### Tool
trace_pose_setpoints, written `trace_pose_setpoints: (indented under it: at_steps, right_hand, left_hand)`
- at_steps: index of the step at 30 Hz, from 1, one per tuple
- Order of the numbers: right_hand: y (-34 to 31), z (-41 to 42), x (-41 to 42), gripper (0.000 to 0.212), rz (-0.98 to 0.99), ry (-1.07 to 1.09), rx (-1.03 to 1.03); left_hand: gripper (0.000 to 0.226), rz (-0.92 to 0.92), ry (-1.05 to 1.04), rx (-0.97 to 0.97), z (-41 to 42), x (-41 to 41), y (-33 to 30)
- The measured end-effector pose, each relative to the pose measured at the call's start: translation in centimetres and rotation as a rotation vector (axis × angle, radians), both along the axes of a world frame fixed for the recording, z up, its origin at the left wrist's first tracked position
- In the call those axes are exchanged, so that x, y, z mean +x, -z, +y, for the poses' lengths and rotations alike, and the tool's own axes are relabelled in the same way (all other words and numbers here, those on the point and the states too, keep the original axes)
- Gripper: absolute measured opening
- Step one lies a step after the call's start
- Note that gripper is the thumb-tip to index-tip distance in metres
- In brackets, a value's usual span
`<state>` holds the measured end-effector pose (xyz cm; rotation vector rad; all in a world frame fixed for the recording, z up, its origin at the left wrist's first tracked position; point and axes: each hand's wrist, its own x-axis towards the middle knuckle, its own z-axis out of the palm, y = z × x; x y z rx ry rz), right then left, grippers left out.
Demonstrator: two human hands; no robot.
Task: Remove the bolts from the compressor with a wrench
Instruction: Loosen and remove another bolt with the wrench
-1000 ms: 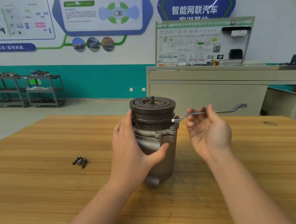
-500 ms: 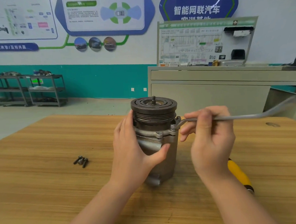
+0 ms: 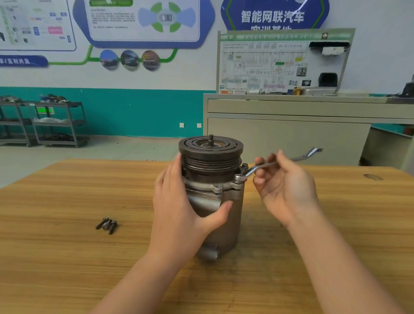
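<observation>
Item: automotive air-conditioning compressor (image 3: 214, 204), cast metal body, standing upright on its end near the centre of a wooden workbench (image 3: 63, 272), grooved clutch pulley (image 3: 210, 150) uppermost with a threaded shaft stub at its centre. Judged heavy and rigid, stable on its base but liable to twist under wrench torque; smooth housing flank likely slippery, so best held round the mid-body below the flange, as now. Left hand (image 3: 180, 213): wrapped round the body from its 9 o'clock side, fingers against the pulley and housing, thumb across the front face, gripping to steady it. Offset ring wrench (image 3: 268, 165): slim steel, stiff; ring end seated over a bolt head (image 3: 238, 178) on the flange ear at the compressor's 3 o'clock, shank running out toward 2 o'clock. Right hand (image 3: 284, 184): palm up, fingers curled loosely about the shank near the ring end, holding it lightly, not clamped. A second flange bolt (image 3: 218, 187) shows at the front, 6 o'clock, apparently seated. Removed bolts (image 3: 107, 225): small dark cluster, three by count, lying on the bench well apart at the compressor's 9 o'clock; light, prone to rolling. Judgement: removal partly done.
</observation>
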<state>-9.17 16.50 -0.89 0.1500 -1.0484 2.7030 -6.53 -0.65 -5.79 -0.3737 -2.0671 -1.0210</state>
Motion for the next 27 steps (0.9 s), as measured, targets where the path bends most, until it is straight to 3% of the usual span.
trace_pose_setpoints:
  at_steps: [2, 4, 13, 18, 20, 23, 27]
  right_hand:
    - [-0.2, 0.4, 0.1, 0.03, 0.044, 0.01, -0.058]
    - [-0.3, 0.4, 0.5, 0.027, 0.121, 0.152, -0.037]
    - [0.4, -1.7, 2.5, 0.016, 0.539, 0.581, 0.512]
    - [2.1, -2.0, 2.5, 0.028, 0.924, 0.818, 0.86]
    - [2.7, -2.5, 2.6, 0.029, 0.994, 0.903, 0.921]
    - [3.2, -3.4, 2.5, 0.029, 0.898, 0.907, 0.724]
    - [1.9, -2.8, 1.7, 0.033, 0.396, 0.572, 0.229]
  left_hand:
    - [0.107, -0.002, 0.004, -0.003, -0.1, 0.0, 0.0]
    - [0.106, -0.001, 0.003, -0.006, -0.1, 0.0, 0.0]
    - [0.103, 0.024, 0.01, -0.014, -0.1, 0.0, 0.0]
    - [0.107, 0.03, -0.004, -0.02, -0.1, -0.2, 0.1]
    - [0.106, 0.037, -0.006, -0.022, -0.1, -0.2, 0.1]
    - [0.106, 0.04, -0.003, -0.02, -0.1, -0.2, 0.2]
    - [0.104, 0.03, 0.012, -0.011, -0.1, -0.1, 0.1]
